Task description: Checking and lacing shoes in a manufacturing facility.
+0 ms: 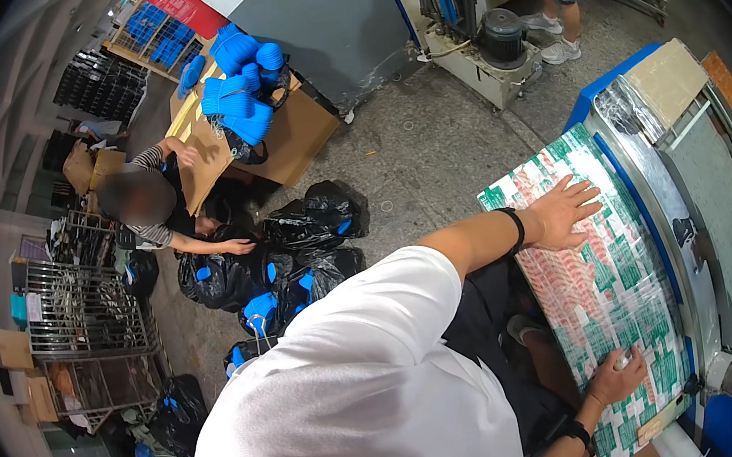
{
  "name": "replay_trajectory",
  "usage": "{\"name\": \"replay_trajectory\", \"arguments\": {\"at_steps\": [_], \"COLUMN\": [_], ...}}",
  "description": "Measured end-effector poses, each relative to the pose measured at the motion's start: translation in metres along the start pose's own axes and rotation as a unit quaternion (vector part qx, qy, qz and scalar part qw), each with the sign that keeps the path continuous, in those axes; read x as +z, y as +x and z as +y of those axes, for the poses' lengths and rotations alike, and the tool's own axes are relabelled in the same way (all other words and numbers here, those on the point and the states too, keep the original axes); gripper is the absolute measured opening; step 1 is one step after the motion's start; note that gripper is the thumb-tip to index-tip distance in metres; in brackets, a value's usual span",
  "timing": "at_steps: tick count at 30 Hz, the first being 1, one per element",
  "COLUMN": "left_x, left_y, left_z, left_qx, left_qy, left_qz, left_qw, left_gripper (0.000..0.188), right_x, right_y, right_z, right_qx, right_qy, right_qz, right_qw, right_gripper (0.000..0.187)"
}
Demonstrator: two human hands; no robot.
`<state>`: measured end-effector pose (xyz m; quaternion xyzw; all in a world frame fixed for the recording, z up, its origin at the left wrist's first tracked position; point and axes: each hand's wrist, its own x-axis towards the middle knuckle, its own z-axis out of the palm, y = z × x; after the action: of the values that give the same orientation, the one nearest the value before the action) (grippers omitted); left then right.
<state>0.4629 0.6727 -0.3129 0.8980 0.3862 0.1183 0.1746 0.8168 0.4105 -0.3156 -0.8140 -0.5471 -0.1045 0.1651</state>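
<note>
My left hand lies flat on the tabletop with its fingers spread and nothing in it. Green, white and pale red printed strips cover that tabletop, with a glossy film over them. Lower down on the same top, near its front corner, rests my right hand. Its fingers are curled together around something small and pale that I cannot make out. A dark band circles each of my wrists.
Beyond the tabletop stands a machine with a metal edge and blue trim. At left, a co-worker reaches toward black bags holding blue pieces. Blue bundles sit on cardboard. A motor unit stands at the back.
</note>
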Motion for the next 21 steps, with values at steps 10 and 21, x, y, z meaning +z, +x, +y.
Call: {"name": "replay_trajectory", "arguments": {"at_steps": [10, 21], "left_x": [-0.012, -0.017], "left_y": [0.026, 0.029], "left_z": [0.01, 0.003], "left_qx": [0.017, 0.012], "left_qy": [-0.012, 0.005], "left_qz": [0.002, 0.003], "left_qw": [1.0, 1.0], "left_gripper": [0.083, 0.082], "right_x": [-0.001, -0.016], "right_y": [0.012, 0.029], "right_z": [0.01, -0.018], "right_qx": [-0.022, -0.018], "right_qy": [0.034, 0.08], "right_qz": [0.059, 0.051], "right_qw": [0.997, 0.995], "right_gripper": [0.036, 0.035]}}
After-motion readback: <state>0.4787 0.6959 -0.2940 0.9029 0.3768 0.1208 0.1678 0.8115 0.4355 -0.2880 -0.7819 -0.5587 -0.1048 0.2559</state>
